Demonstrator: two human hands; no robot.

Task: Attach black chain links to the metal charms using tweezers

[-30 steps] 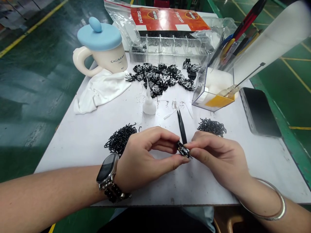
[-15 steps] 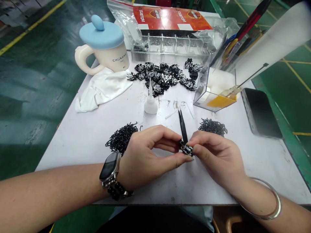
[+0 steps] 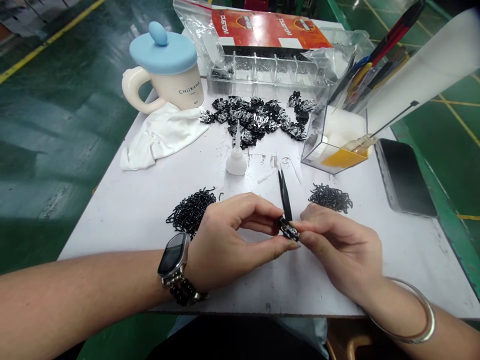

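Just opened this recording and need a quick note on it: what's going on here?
A person sits at a white table, holding a small black-and-silver part between both hands. The left hand grips it by finger and thumb; the right hand pinches its other side. Tweezers lie just beyond. Two piles of small black pieces flank the hands, and a heap of similar parts sits farther back, behind a small bottle.

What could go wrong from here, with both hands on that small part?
Only fingertips of the left hand and right hand hold the part, so it might slip. The left hand could scatter the black bits close beside it. The tweezers lie just beyond the part and might get nudged.
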